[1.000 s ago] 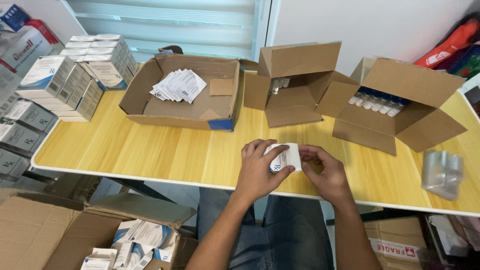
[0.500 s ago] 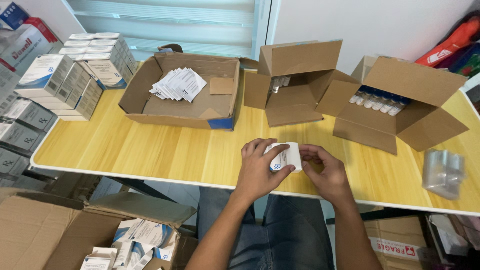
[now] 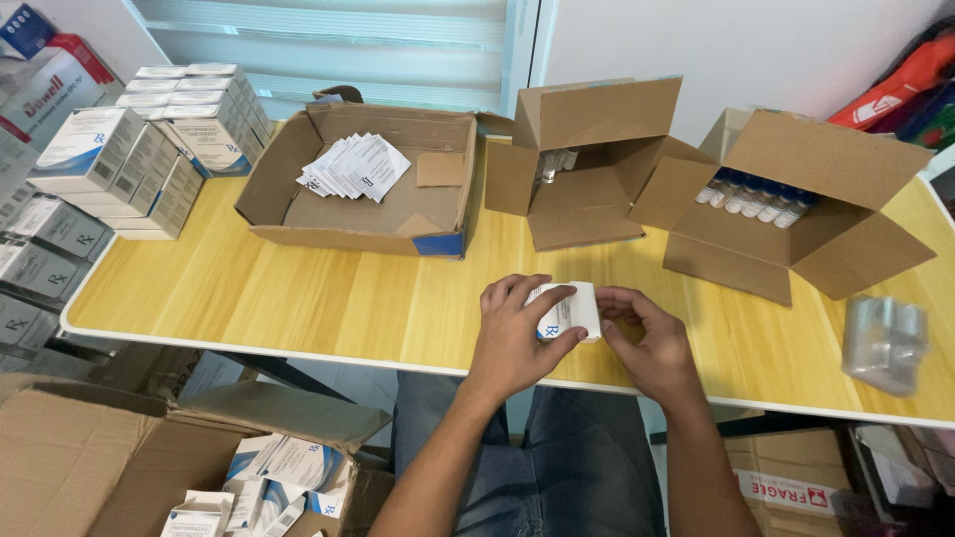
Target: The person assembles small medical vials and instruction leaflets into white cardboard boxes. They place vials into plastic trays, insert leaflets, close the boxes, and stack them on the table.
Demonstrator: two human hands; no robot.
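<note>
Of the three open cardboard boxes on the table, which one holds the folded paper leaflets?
The left, low flat box, farthest from the hands. Its leaflets lie fanned inside; the other two hold vials.

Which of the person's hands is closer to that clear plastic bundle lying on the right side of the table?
Right. The right hand is nearer the clear plastic bundle, though apart from it; the left hand lies farther off, beyond the small white box both hold.

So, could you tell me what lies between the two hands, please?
In the head view, a small white carton sits between the left hand and right hand, gripped by both.
</note>
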